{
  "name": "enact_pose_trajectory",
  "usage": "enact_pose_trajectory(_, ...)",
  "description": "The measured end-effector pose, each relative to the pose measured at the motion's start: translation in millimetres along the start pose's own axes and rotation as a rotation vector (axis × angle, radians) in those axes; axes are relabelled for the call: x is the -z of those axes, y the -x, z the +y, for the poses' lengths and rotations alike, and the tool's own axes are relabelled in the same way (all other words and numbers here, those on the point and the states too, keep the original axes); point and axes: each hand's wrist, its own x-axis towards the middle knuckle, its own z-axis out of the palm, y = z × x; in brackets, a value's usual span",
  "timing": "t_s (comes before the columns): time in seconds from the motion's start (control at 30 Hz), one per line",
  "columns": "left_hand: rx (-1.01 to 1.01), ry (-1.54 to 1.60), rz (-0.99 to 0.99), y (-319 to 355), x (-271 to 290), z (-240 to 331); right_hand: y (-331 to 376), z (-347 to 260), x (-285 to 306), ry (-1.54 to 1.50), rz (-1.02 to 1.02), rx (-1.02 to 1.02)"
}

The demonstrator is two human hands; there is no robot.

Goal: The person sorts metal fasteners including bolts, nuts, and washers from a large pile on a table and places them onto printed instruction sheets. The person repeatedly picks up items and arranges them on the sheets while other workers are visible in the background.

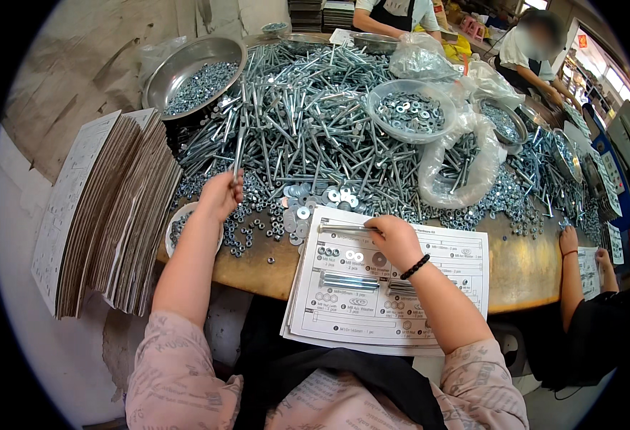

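Observation:
At the near edge of the bolt heap, my left hand (223,195) is closed, its fingers pinching a long bolt (239,149) that points up. My right hand (397,242) is over a printed card (422,340), its fingers closed on the end of a long silver bolt (345,228) lying along the card's upper left. Below that bolt the card carries small nuts (328,251), pale washers (354,256) and a large dark washer (379,259). Several shorter bolts (349,280) lie side by side lower down, and more are partly hidden under my right forearm.
A tall stack of cards (92,208) stands at the left, beside a metal bowl of nuts (153,86). Washers fill a plastic bowl (379,118) on the heap, near a clear plastic bag (437,190). Loose nuts (275,226) lie nearby. Co-workers' hands (569,240) are at the right.

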Motion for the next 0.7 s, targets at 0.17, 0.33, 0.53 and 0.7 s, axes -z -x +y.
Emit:
enact_pose_trajectory(0.17, -0.145, -0.054, -0.150, 88, 2, -19, 4, 1, -5, 0.244, 0.001, 0.097)
enact_pose_trajectory(0.33, -0.399, -0.560, -0.119, 132, -1, -42, 1, 5, -15, 0.302, 0.078, 0.168)
enact_pose_trajectory(0.53, -0.894, -1.192, -0.346, 170, -34, -66, 15, 9, 2, 0.190, 0.141, 0.125)
enact_pose_trajectory(0.7, -0.980, -1.344, -0.606, 195, -47, -108, 61, -10, 38, 0.062, 0.176, 0.067)
